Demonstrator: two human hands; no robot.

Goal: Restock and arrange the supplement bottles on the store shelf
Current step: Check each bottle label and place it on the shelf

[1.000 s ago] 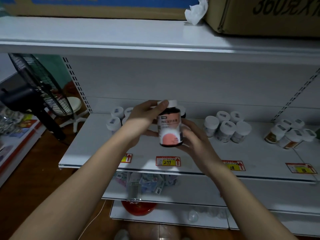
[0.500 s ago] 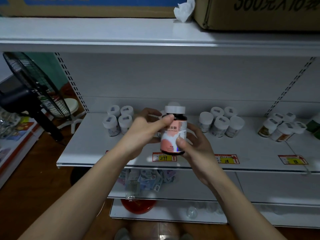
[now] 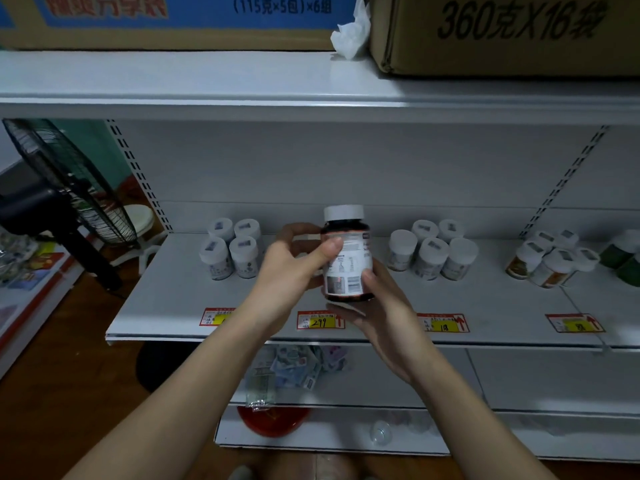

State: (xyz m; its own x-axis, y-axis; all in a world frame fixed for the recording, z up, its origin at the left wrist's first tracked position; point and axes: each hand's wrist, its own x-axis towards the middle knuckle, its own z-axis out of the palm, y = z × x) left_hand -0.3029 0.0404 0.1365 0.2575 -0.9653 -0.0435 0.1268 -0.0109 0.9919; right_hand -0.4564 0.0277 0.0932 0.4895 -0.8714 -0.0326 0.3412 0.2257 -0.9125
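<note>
A dark supplement bottle point(image 3: 347, 258) with a white cap is held upright above the middle of the white shelf point(image 3: 166, 306). Its white back label with a barcode faces me. My left hand point(image 3: 294, 268) grips it from the left, thumb across the label. My right hand point(image 3: 377, 306) cups it from below and the right, thumb on the label's lower edge. Several white-capped bottles stand in a left group point(image 3: 231, 247). Another group point(image 3: 433, 252) stands to the right of the held bottle. Further right is a cluster with orange labels point(image 3: 550, 261).
Dark green bottles point(image 3: 623, 254) sit at the far right. Price tags point(image 3: 320, 320) line the shelf's front edge. Cardboard boxes point(image 3: 502, 32) rest on the upper shelf. A black standing fan point(image 3: 65, 188) is at the left. Packets and a red bowl point(image 3: 273, 419) lie on lower shelves.
The bottle has been turned in both hands: the pink front label faced me before, the white back label with barcode faces me now. It also sits slightly more upright and to the right.
</note>
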